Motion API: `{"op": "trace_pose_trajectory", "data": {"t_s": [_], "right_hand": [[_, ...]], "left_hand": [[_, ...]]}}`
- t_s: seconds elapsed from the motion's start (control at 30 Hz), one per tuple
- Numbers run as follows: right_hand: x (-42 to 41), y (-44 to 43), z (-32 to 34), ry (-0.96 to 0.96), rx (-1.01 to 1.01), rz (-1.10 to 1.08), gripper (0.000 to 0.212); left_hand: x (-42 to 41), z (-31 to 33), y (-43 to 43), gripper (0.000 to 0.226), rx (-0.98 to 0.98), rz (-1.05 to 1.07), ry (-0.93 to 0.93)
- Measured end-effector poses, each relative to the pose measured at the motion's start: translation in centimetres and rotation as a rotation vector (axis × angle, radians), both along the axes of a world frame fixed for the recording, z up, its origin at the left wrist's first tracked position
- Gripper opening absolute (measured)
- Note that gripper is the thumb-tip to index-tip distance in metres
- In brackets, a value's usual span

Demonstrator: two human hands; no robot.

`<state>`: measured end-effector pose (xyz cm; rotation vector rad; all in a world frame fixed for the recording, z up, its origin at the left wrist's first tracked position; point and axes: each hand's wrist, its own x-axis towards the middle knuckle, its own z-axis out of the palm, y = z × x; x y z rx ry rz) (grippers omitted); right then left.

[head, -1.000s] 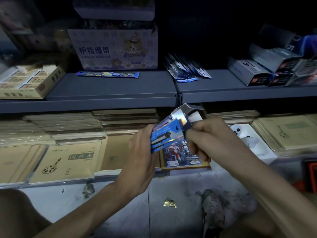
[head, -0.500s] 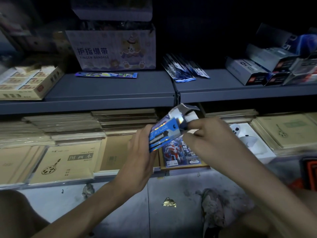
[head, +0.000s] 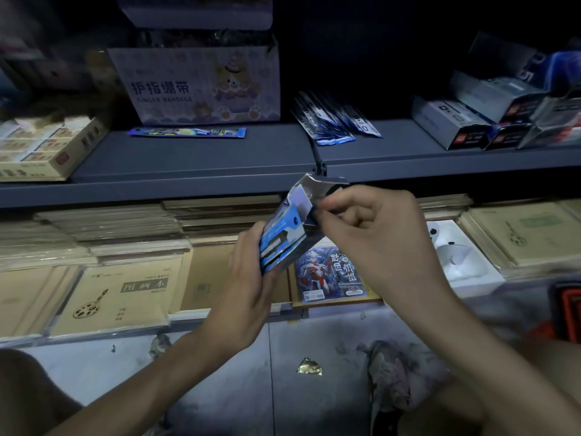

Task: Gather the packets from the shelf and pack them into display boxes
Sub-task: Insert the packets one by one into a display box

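A small blue display box is held just right of the frame's centre, in front of the lower shelf, tilted with its open top toward one o'clock. It is gripped round its lower end by the left hand, fingers wrapped about the base. The right hand is pinched at the box's mouth, thumb and forefinger closed on what appears to be a flap or a packet edge; which of the two cannot be told. The box is judged to be light, thin card, easily creased at the raised flap, so it is best taken by its stiff lower walls, as now. Its glossy face may be slippery.

At twelve o'clock from the box, a fan of loose blue packets is seen on the grey upper shelf, well apart from the hands. They are judged to be light, limp and slick, best gathered by the bunched ends. At eleven o'clock stands a carton printed "FINGER BANDAGE" under Chinese characters, with a long strip packet lying flat just before it. At two o'clock, grey boxes are stacked; their small print cannot be read. At eight o'clock a kraft pad bears Chinese characters. At five o'clock, a colourful hero-figure pack lies flat.
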<state>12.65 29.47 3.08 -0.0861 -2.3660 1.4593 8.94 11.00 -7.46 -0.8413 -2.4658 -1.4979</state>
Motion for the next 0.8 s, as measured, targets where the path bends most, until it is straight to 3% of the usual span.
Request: {"op": "trace_pose_trajectory", "data": {"t_s": [0.17,0.23,0.33,0.5,0.8], "right_hand": [[0.3,0.0,0.1,-0.036,0.044,0.058,0.016],[0.5,-0.3,-0.1,0.022,0.156,0.037,0.013],[0.8,-0.7,-0.1,0.071,0.298,-0.002,0.029],[0.7,-0.5,0.0,-0.087,0.236,0.064,0.042],[1.0,-0.8,1.9,-0.434,-0.133,0.28,0.049]], "left_hand": [[0.0,0.0,-0.3,0.05,-0.036,0.021,0.029],[0.0,0.0,-0.4,0.05,-0.059,0.04,0.054],[-0.3,0.0,-0.5,0.047,-0.076,0.06,0.08],[-0.4,0.0,-0.5,0.05,-0.075,0.049,0.099],[-0.2,0.0,-0.7,0.045,-0.093,0.061,0.137]]}}
